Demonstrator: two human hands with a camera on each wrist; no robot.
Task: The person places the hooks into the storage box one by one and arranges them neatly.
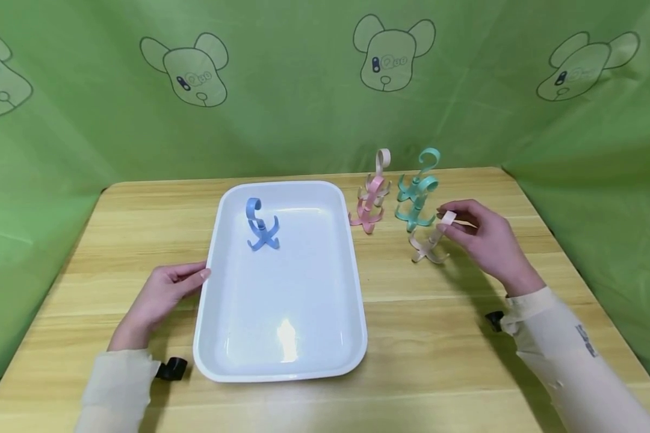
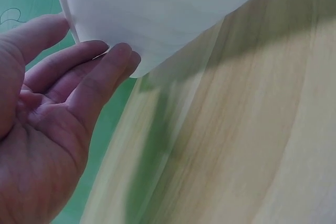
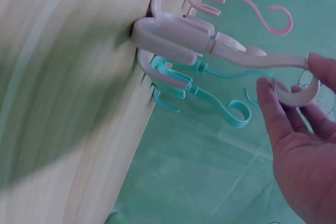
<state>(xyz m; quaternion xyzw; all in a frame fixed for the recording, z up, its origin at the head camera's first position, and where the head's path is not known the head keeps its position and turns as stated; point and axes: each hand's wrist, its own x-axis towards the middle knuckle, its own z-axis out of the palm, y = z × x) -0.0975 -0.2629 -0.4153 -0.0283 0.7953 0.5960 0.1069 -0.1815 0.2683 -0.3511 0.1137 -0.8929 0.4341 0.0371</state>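
A white tray (image 1: 281, 288) lies on the wooden table with a blue four-pronged rotating hook (image 1: 263, 231) standing inside near its upper left. My left hand (image 1: 165, 294) holds the tray's left side, thumb at the rim and fingertips against the outer wall (image 2: 157, 19). On the right, my right hand (image 1: 484, 237) pinches the curled top of a pale pink hook (image 3: 173, 38) between thumb and fingers. That hook is upright, its prongs close to the tabletop. Behind it stand two teal hooks (image 1: 414, 213), one behind the other.
A pink hook (image 1: 367, 210) stands just right of the tray, with another pale hook (image 1: 382, 159) partly hidden behind it. Green cloth (image 1: 303, 120) with bear-head drawings rises along the table's back edge and sides. Wooden tabletop (image 1: 411, 361) extends in front.
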